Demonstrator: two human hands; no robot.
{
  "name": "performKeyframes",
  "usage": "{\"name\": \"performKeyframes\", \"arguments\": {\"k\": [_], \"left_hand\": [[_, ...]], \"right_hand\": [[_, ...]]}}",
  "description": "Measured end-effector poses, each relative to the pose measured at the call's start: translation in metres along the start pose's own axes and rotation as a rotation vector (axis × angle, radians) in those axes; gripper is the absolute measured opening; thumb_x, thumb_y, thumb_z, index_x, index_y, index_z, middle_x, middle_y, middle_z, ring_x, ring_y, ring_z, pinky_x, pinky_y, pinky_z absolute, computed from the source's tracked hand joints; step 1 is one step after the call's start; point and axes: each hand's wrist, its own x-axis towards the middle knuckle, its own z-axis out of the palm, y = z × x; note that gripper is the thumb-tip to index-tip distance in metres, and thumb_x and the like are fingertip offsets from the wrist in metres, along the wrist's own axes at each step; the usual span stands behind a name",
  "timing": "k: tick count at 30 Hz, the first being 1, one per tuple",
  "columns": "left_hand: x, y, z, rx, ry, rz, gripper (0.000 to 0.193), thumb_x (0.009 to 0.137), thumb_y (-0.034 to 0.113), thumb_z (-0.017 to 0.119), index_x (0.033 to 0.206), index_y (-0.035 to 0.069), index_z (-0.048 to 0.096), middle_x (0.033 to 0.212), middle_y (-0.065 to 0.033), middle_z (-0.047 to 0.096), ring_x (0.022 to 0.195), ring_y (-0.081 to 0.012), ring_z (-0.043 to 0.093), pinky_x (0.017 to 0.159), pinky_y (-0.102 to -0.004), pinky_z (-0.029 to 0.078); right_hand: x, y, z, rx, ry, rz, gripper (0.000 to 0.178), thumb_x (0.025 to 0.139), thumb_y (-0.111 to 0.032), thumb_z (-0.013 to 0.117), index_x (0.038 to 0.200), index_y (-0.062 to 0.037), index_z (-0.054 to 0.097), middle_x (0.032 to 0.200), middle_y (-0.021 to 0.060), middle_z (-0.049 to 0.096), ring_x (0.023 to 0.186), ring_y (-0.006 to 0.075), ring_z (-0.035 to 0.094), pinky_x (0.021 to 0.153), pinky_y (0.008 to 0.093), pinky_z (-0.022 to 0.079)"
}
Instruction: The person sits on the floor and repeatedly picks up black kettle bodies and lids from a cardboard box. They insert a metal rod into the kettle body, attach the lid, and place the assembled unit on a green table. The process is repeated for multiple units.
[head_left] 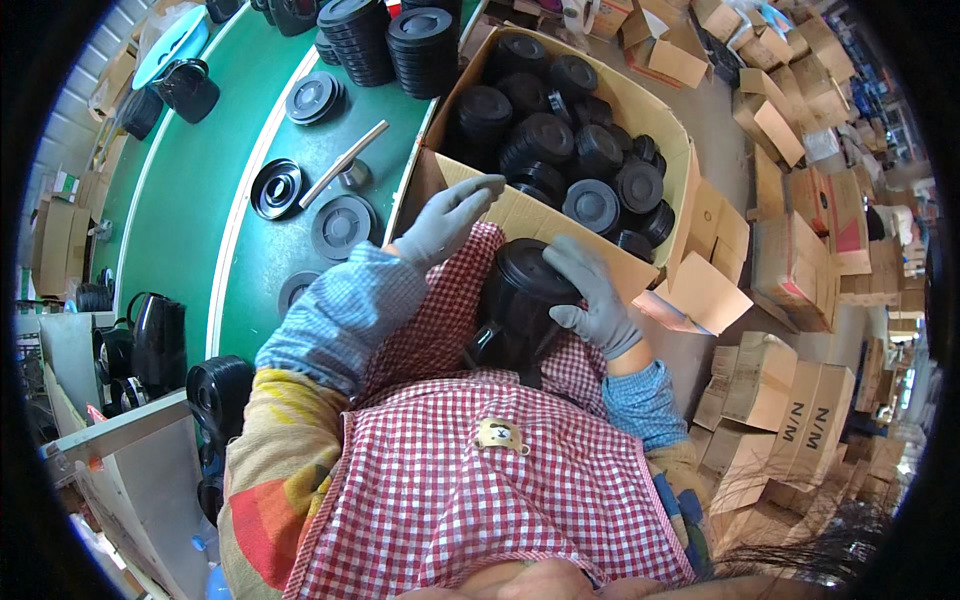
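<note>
Grey-gloved right grip (598,298) at glossy black round-lidded jug (512,312)

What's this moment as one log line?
left grey-gloved hand: open, near open brown cardboard box | right grey-gloved hand: at glossy black lidded jug, contact unclear | box: round black pieces inside

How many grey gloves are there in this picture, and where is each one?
2: one on the left hand, by the open carton; one on the right hand, beside the black container between both hands. Others may be hidden among the cardboard boxes.
</note>
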Motion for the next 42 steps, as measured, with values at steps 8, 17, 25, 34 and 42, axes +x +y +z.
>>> {"name": "performKeyframes", "arguments": {"k": [8,17,25,34,42], "left_hand": [[0.025,-0.028,0.076,-0.339,0.074,-0.251,0.045,0.109,0.032,0.041,0.135,-0.002,0.057,0.129,-0.0177,0.065,0.121,-0.0292,0.062,0.110,-0.0407,0.045],[-0.012,-0.033,0.071,-0.021,-0.218,0.071,0.042,0.107,0.022,0.047,0.142,-0.002,0.051,0.140,-0.0154,0.057,0.132,-0.0252,0.052,0.113,-0.0373,0.039],[-0.021,0.026,0.069,0.386,0.026,0.549,0.045,0.110,0.021,0.037,0.143,-0.008,0.046,0.137,-0.0239,0.057,0.128,-0.0323,0.057,0.111,-0.0396,0.042],[-0.039,0.032,0.093,0.399,0.028,0.285,0.041,0.109,0.016,0.038,0.141,-0.006,0.050,0.141,-0.0206,0.056,0.132,-0.0302,0.053,0.114,-0.0363,0.038],[-0.059,0.004,0.095,0.331,-0.176,0.177,0.046,0.108,0.017,0.038,0.148,-0.005,0.041,0.146,-0.0225,0.049,0.133,-0.0297,0.052,0.112,-0.0384,0.042]], "right_hand": [[-0.006,-0.003,0.037,-0.053,0.610,0.117,0.060,0.108,-0.043,0.032,0.149,-0.0013,0.045,0.146,0.0182,0.051,0.138,0.0272,0.047,0.116,0.0395,0.037],[-0.002,-0.006,0.020,0.517,0.294,0.091,0.076,0.107,-0.059,0.019,0.150,-0.0026,0.045,0.147,0.0173,0.052,0.139,0.0354,0.046,0.121,0.0421,0.027],[-0.002,0.024,0.011,0.612,0.356,0.489,0.086,0.104,-0.066,0.012,0.151,-0.0018,0.044,0.155,0.0148,0.046,0.145,0.0273,0.038,0.122,0.0382,0.024],[0.000,0.066,0.030,1.131,0.390,0.318,0.088,0.104,-0.067,0.011,0.150,0.0006,0.044,0.150,0.0186,0.051,0.141,0.0272,0.045,0.119,0.0369,0.031],[-0.013,0.049,0.033,1.145,0.202,0.178,0.090,0.101,-0.070,0.008,0.158,-0.0046,0.033,0.162,0.0159,0.034,0.151,0.0278,0.029,0.124,0.0373,0.021]]}}
